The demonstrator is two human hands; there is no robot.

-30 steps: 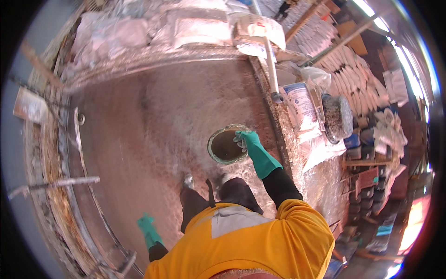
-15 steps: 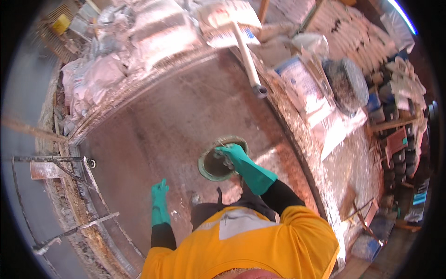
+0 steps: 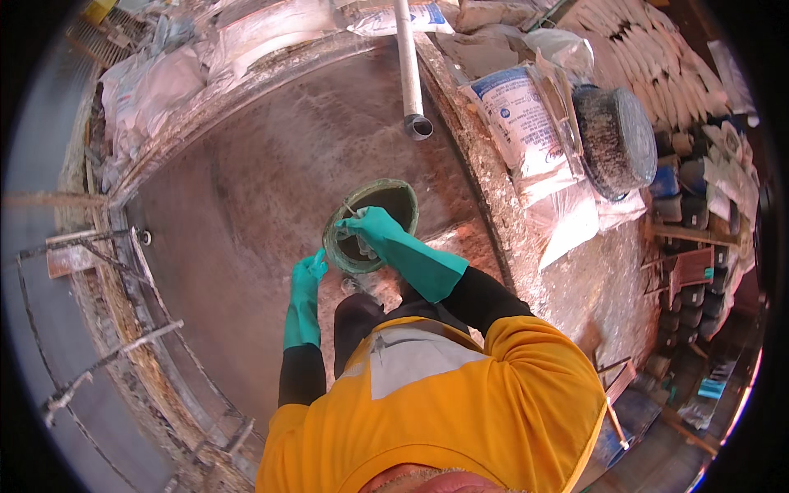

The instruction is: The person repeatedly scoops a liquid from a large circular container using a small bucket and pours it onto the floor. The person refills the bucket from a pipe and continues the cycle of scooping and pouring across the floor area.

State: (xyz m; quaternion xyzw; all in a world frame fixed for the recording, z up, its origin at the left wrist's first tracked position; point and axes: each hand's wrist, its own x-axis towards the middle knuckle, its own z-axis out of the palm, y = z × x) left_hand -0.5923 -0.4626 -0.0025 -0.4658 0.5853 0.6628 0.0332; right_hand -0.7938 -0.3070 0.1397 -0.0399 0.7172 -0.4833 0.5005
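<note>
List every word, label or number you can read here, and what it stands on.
White sack with blue panel, right: printed lines, not copied here.
White sack with blue marking, top edge: too small to read.
Pale sack, upper left: faint marks, too blurred.

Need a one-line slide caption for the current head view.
Green-gloved right hand over the mouth of a round bucket, green-gloved left hand close beside it, above a reddish-brown floor.

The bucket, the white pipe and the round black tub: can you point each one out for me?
Bucket (image 3: 355,264), head view: on its near rim.
White pipe (image 3: 408,70), head view: midway along its visible length.
Black tub (image 3: 599,135), head view: on its stained side wall.
</note>
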